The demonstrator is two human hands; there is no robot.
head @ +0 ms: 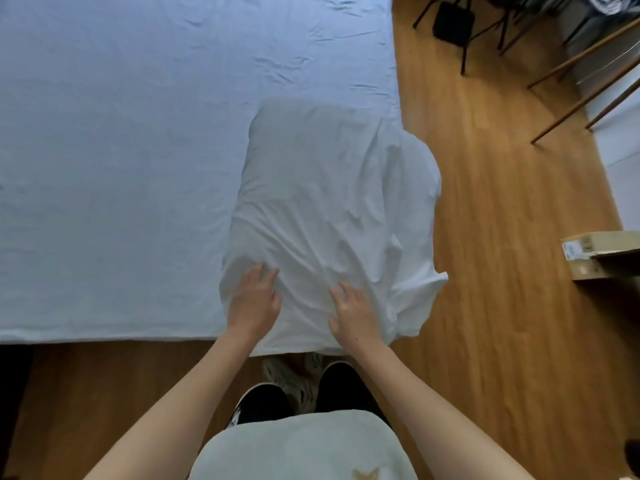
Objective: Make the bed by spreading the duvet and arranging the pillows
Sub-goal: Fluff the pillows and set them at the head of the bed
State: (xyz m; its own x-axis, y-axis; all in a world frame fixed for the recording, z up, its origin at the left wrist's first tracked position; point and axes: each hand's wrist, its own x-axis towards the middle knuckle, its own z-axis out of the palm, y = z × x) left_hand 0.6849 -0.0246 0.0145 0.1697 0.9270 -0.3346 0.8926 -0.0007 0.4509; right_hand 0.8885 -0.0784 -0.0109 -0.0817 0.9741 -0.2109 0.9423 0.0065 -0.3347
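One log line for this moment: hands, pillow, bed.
left hand: flat on pillow | right hand: flat on pillow | pillow: at bed corner, loose case overhanging edge | bed: sheet only, no duvet visible

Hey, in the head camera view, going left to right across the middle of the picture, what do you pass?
Pale blue bed sheet → white wrinkled pillow at the bed's right corner, with the left hand then the right hand resting on its near end → brown wooden floor → tan cardboard box.
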